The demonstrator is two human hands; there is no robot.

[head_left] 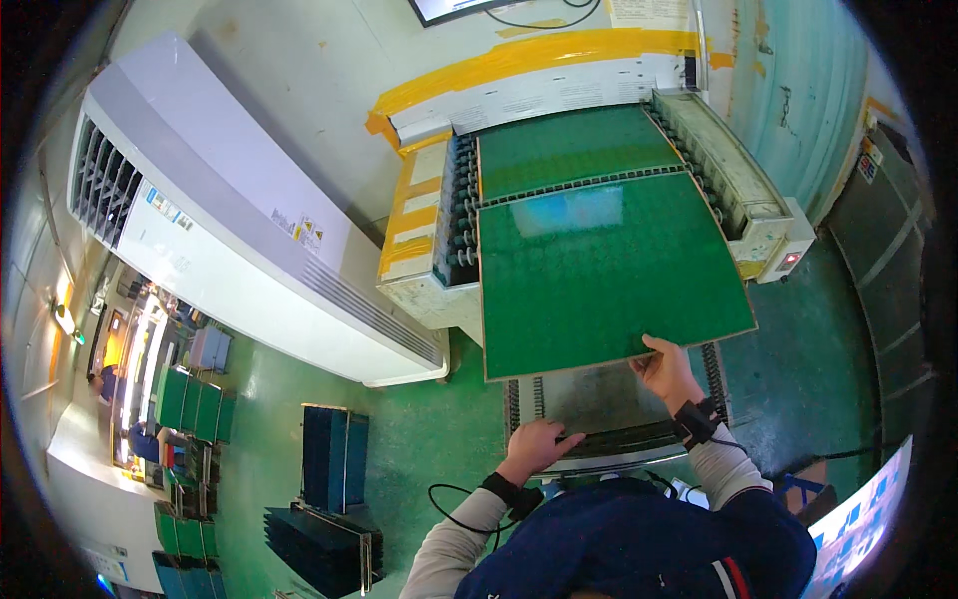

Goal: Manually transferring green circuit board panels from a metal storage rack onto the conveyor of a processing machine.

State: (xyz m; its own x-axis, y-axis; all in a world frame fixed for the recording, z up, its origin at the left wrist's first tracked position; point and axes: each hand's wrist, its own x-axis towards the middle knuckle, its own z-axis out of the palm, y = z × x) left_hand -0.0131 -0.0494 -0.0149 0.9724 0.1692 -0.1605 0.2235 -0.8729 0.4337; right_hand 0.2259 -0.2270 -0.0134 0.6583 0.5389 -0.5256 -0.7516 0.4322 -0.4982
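A large flat green board [609, 275] with a shiny surface and a thin pale edge extends toward me from a roller conveyor. My right hand [667, 371] pinches its near edge right of the middle, thumb on top and fingers underneath. My left hand [539, 447] holds nothing visible, its fingers apart, below the board's near edge and not touching it. It hovers beside a low rack [589, 401] with dark toothed side rails, partly hidden under the board. Behind the first board, a second green board [579, 150] lies on the conveyor's rollers.
The conveyor's side housing [733, 170] has a lit red switch at its near end. A tall white air conditioner [254, 225] stands at left. Dark racks of upright boards [334, 459] sit on the green floor. A bright screen [863, 529] is at lower right.
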